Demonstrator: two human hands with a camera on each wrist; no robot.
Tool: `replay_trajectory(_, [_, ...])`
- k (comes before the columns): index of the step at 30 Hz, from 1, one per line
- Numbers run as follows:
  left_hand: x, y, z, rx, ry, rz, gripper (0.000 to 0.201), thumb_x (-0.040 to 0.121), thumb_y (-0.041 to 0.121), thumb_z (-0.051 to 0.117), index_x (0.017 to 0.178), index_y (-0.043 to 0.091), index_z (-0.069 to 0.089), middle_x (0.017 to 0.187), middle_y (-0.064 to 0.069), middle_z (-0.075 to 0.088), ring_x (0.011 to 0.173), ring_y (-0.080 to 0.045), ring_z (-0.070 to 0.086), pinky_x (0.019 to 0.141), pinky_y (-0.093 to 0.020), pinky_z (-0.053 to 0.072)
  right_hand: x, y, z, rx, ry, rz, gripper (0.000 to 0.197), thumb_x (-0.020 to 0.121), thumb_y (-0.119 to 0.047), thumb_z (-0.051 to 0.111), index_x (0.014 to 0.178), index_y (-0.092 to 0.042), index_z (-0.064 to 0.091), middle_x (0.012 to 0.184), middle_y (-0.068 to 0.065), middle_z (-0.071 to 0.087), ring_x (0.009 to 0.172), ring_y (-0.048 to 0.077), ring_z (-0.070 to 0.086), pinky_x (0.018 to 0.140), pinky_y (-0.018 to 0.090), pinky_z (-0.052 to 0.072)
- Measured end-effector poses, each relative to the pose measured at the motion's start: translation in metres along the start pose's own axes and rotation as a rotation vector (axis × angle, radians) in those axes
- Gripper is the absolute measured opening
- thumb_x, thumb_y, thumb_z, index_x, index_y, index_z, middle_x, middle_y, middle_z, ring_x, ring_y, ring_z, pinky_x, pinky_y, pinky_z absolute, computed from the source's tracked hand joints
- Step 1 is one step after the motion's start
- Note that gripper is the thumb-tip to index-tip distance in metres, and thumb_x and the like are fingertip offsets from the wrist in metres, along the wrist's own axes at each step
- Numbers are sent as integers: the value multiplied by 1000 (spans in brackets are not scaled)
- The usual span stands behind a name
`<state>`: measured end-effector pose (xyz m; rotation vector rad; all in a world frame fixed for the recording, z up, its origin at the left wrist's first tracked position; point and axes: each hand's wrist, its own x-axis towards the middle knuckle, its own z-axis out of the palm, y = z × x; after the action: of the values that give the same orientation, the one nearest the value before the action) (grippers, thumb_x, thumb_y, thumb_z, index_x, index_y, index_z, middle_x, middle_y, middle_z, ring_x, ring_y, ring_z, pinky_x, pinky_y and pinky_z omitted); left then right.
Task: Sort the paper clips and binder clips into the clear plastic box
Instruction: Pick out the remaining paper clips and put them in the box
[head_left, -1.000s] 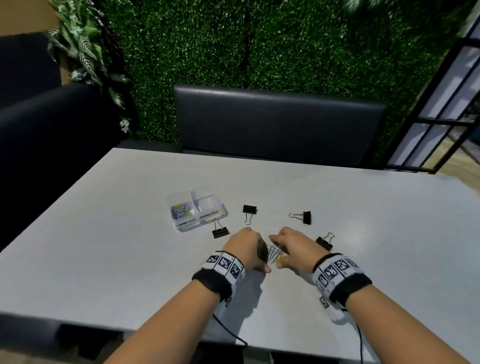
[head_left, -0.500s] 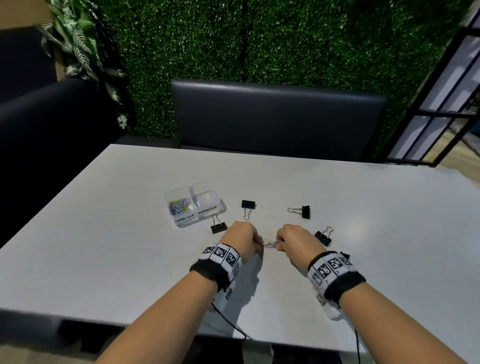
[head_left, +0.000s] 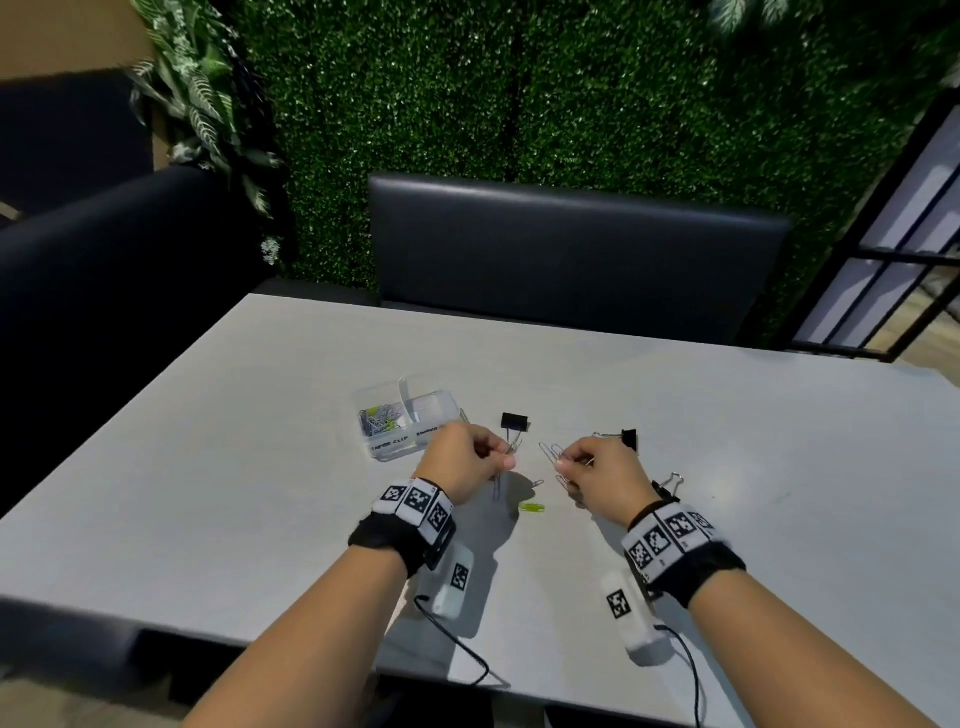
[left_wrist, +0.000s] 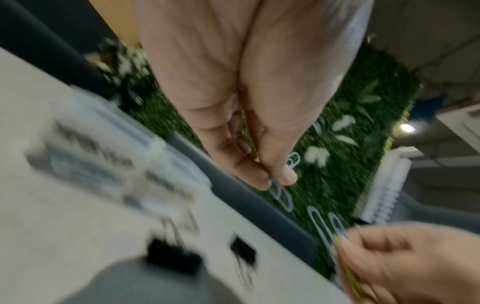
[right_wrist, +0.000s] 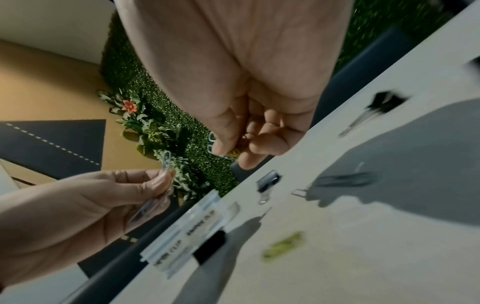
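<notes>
My left hand (head_left: 483, 457) is raised above the table and pinches silver paper clips (left_wrist: 283, 197) between thumb and forefinger. My right hand (head_left: 576, 467) pinches several paper clips (head_left: 551, 453), silver and yellow ones (right_wrist: 232, 153). The clear plastic box (head_left: 410, 423) lies just left of my left hand, with paper clips in its left compartment. A green paper clip (head_left: 532, 506) and a silver one (head_left: 537, 483) lie on the table between my hands. Black binder clips lie at the middle (head_left: 514, 422), behind my right hand (head_left: 627, 439) and to its right (head_left: 667, 486).
The grey table (head_left: 779, 467) has a black bench (head_left: 571, 254) behind it and a green hedge wall beyond. A dark seat stands at the left. Cables from my wrist cameras trail over the near table edge (head_left: 457, 644).
Both hands have lifted off the table and drawn apart, each holding paper clips from the pile. A green clip and a silver clip now lie exposed between them.
</notes>
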<state>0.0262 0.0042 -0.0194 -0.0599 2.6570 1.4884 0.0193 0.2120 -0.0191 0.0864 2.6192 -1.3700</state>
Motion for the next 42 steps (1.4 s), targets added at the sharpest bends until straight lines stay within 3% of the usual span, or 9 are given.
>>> replay_trajectory(4, [9,-7,-59,-26,214,-21,7,82,17,83,82,17,76,71,7,72,63,-4,66,64,-12,53,11,-36,24,86,-7,-26,13,92,-14,69,79,-14,69,72,9,68,61,18,64,54,35,54])
replay_trajectory(9, [39,-30,-122,39,427,-117,8,80,22,84,81,17,78,76,-2,76,75,-19,75,77,-31,61,44,-80,65,59,-101,-69,10,92,-16,69,83,-12,70,68,5,68,52,13,60,55,35,55])
replay_trajectory(14, [63,-46,-128,187,392,-205,15,80,25,84,88,11,81,81,-5,77,73,-20,71,70,-24,53,69,-122,104,58,-161,-84,12,92,-12,69,80,-7,69,65,7,65,48,14,56,51,27,55])
replay_trajectory(20, [58,-56,-146,284,407,-228,18,89,10,67,101,12,80,102,-8,78,100,-24,71,90,-27,53,84,-149,133,-39,-205,-116,15,90,-16,71,78,-6,72,67,9,71,52,19,63,69,38,64])
replay_trajectory(23, [44,-47,-148,259,445,-162,22,91,14,63,108,16,77,103,-3,76,96,-19,68,85,-23,48,76,-153,134,-79,-273,-161,14,86,-16,76,82,-3,75,74,14,77,57,23,70,71,38,65])
replay_trajectory(29, [16,-14,-99,200,278,5,13,91,27,68,101,25,75,82,9,71,73,-4,64,72,-18,48,58,-115,75,-74,-180,-178,7,93,-8,66,95,-7,72,74,8,71,51,10,65,46,20,52])
replay_trajectory(35, [4,-2,-18,339,-110,41,21,86,39,70,104,28,74,86,13,70,84,-8,67,82,-26,55,42,-22,-17,-216,22,-37,14,91,-12,64,80,-14,74,77,1,75,68,17,73,62,25,56])
replay_trajectory(38, [0,-1,14,433,-239,49,24,79,42,75,99,29,76,93,10,74,89,-10,69,84,-31,59,28,6,-28,-349,-53,-5,11,88,-14,65,81,-14,73,85,2,75,84,20,72,70,24,50])
replay_trajectory(42, [-2,4,40,553,-262,105,35,77,43,80,106,24,76,106,3,70,98,-17,66,79,-25,50,18,18,-17,-481,-99,6,15,85,-28,73,87,-13,71,92,2,70,90,20,65,80,30,52])
